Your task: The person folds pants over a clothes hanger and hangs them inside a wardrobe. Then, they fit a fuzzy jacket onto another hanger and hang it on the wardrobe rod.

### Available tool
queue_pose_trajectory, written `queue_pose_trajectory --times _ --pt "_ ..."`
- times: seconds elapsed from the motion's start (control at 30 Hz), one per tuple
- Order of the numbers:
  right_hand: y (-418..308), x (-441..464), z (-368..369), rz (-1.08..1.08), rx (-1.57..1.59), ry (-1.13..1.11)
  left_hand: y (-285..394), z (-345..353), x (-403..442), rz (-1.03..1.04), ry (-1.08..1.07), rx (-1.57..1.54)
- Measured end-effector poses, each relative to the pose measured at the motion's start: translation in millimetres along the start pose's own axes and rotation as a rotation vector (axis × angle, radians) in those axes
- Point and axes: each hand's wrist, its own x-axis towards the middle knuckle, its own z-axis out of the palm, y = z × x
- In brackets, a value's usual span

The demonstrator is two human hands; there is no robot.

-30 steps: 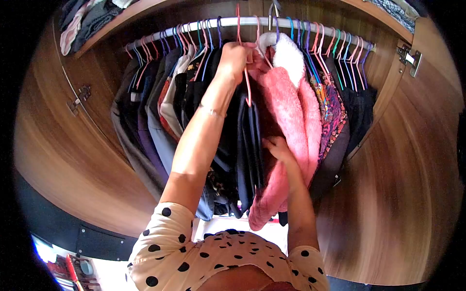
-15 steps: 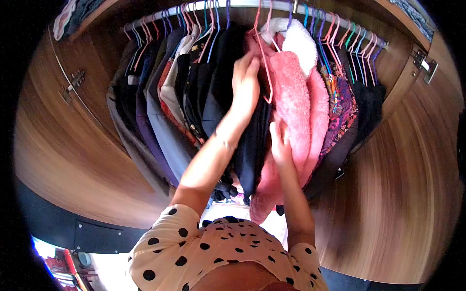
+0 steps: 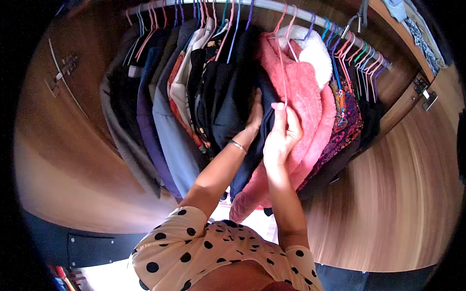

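Among the hanging clothes, my right hand is closed on the lower end of a pink hanger, thumb pointing up. That hanger lies in front of a fluffy pink coat with a white fluffy part at its top. My left hand reaches in between dark garments just left of the coat. Its visible fingers look straight and rest against the cloth, with part of the hand hidden. A navy garment hangs between my two hands.
A metal rail carries many clothes on coloured hangers. Dark, grey-blue and patterned garments crowd both sides. Wooden wardrobe doors stand open left and right. Folded fabric lies on a shelf at upper right.
My left hand has moved down from near the top of the pink hanger to the dark garments. My right hand has risen from the coat and taken hold of the hanger's lower end.
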Motion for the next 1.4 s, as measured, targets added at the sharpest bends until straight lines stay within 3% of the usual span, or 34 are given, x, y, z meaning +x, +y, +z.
queue_pose_trajectory --times 0.17,0.47,0.53,0.7,0.83,0.97,1.07,1.13,1.2,1.23,1.27,1.3,1.4 --pt "-19.7 3.6 -5.2 0.039 0.109 -0.013 -2.9 25.1 26.9 0.019 -0.006 -0.021" --pt "-23.6 5.4 -10.3 0.017 -0.1 -0.165 -13.0 33.0 66.5 0.018 -0.004 0.012" --pt "-23.5 7.5 -12.8 0.057 -0.097 -0.149 -16.8 28.7 58.2 0.025 0.003 0.027" --pt "-14.1 19.7 -25.3 -0.097 -0.131 -0.126 -49.5 7.5 0.2 -0.016 0.014 0.11" --pt "-12.2 20.8 -23.3 -0.059 -0.13 -0.122 -83.0 -2.6 -56.0 -0.085 -0.019 0.184" --pt "-11.6 6.5 -12.7 0.015 -0.061 -0.145 -88.8 17.2 -42.0 -0.007 -0.089 0.152" --pt "-25.5 -1.1 -13.9 0.008 -0.235 -0.125 -102.6 50.8 -32.4 0.083 -0.175 0.136" --pt "-21.5 -1.9 -15.8 -0.063 -0.304 -0.103 -111.1 72.9 -25.9 0.115 -0.25 0.113" --pt "1.9 -2.1 -1.6 -0.176 -0.149 -0.104 -124.3 73.1 -18.2 0.129 -0.282 0.123" --pt "-8.9 -3.7 -3.4 -0.063 -0.308 -0.172 -127.6 72.3 -21.3 0.128 -0.296 0.127" --pt "-23.0 -7.2 -7.8 -0.026 -0.27 -0.209 -130.2 74.5 -22.4 0.126 -0.305 0.133" --pt "1.2 -12.0 -0.4 -0.327 -0.358 -0.081 -131.3 71.0 -22.5 0.122 -0.311 0.136" --pt "-34.7 -42.5 -17.4 -0.083 -0.243 -0.099 -131.8 60.6 -29.8 0.122 -0.312 0.152"
